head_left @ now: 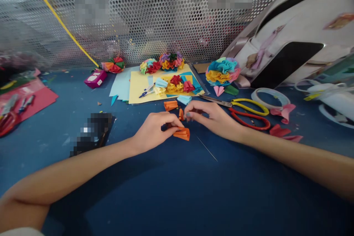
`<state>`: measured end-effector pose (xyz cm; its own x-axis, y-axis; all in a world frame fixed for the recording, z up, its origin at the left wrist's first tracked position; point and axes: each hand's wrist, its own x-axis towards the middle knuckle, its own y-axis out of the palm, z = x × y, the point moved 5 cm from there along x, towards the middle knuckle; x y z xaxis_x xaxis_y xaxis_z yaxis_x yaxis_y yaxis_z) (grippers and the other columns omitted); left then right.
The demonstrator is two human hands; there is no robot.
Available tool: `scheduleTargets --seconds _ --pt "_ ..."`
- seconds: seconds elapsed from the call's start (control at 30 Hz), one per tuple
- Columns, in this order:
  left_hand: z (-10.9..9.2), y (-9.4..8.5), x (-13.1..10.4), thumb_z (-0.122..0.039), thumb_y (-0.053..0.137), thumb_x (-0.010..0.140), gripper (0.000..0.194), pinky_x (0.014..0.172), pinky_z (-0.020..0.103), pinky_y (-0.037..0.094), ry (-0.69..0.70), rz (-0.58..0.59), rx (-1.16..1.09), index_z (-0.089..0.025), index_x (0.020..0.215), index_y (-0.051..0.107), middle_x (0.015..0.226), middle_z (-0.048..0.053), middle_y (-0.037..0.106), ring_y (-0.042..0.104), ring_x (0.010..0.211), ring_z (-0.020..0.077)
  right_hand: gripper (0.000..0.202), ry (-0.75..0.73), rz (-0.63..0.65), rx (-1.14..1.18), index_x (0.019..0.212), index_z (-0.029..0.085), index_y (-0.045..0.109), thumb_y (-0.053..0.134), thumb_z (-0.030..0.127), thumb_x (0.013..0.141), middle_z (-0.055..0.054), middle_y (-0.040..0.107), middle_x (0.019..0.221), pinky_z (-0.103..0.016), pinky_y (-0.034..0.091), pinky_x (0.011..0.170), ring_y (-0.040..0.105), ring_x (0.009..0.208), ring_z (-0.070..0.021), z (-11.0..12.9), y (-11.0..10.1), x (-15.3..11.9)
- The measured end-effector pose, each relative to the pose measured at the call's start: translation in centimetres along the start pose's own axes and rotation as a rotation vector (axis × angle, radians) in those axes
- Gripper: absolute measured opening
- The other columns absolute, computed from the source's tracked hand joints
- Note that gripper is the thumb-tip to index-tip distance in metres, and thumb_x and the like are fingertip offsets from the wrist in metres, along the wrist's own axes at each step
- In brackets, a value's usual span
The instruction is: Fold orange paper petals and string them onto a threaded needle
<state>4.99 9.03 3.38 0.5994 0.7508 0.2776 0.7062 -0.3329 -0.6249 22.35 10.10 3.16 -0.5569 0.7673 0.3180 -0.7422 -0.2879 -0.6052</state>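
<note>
Between thumb and forefinger, my left hand pinches a pleated orange paper piece just above the blue table. My right hand is close by on the right, its fingers curled together; whatever they hold, if anything, is too small to make out. Right by those fingertips is a small orange paper piece. Another folded orange piece and a light blue one lie just behind. A thin, straight, needle-like strand shows below my right hand; I cannot tell whether it touches anything.
Scissors with yellow and red handles lie by my right wrist, near a tape roll. Behind are yellow paper sheets, ruffled paper flowers and a perforated metal panel. A dark phone-like object lies left; a bag stands right.
</note>
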Motion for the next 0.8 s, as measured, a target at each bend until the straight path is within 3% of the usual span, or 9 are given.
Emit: scheduleTargets --seconds 0.07,0.17,0.23,0.5,0.8 --pt "0.5 0.0 0.2 -0.003 0.066 0.085 0.017 0.068 0.021 0.048 -0.038 0.016 -0.064 -0.016 0.086 0.076 0.082 0.001 0.076 0.066 0.071 0.0113 0.014 -0.093 0.139 -0.214 0.099 0.019 0.065 0.052 0.023 0.102 -0.003 0.068 0.091 -0.026 0.046 0.07 0.062 0.08 -0.0157 0.3 -0.6 0.1" --pt "1.4 0.0 0.5 -0.005 0.065 0.085 0.015 0.065 0.022 0.049 -0.104 0.054 -0.156 -0.014 0.084 0.076 0.079 0.002 0.076 0.066 0.069 0.0121 0.027 -0.371 0.328 -0.565 0.1 0.021 0.067 0.04 0.021 0.105 -0.007 0.068 0.104 -0.032 0.043 0.076 0.06 0.094 -0.0212 1.4 -0.8 -0.5" --pt "1.8 0.0 0.8 -0.006 0.064 0.084 0.014 0.065 0.023 0.049 -0.118 0.063 -0.181 -0.014 0.083 0.076 0.079 0.003 0.076 0.067 0.07 0.0129 0.029 -0.445 0.403 -0.663 0.1 0.021 0.067 0.038 0.023 0.106 -0.008 0.067 0.109 -0.035 0.043 0.079 0.058 0.099 -0.0231 1.6 -0.8 -1.0" --pt "2.5 -0.4 1.1 -0.01 0.063 0.083 0.011 0.066 0.023 0.049 -0.102 0.025 -0.164 -0.014 0.083 0.074 0.077 0.003 0.073 0.065 0.07 0.0125 0.028 -0.387 0.534 -0.511 0.097 0.022 0.065 0.04 0.03 0.108 -0.007 0.065 0.108 -0.034 0.041 0.083 0.055 0.102 -0.0217 1.5 -1.3 -1.1" --pt "2.0 -0.5 1.1 -0.006 0.062 0.081 0.015 0.064 0.021 0.047 -0.059 0.01 -0.162 -0.015 0.082 0.074 0.075 0.001 0.072 0.063 0.067 0.0101 0.037 -0.505 0.501 -0.605 0.094 0.021 0.067 0.036 0.034 0.11 -0.006 0.067 0.1 -0.035 0.038 0.078 0.057 0.096 -0.0209 2.0 -0.6 -1.2"
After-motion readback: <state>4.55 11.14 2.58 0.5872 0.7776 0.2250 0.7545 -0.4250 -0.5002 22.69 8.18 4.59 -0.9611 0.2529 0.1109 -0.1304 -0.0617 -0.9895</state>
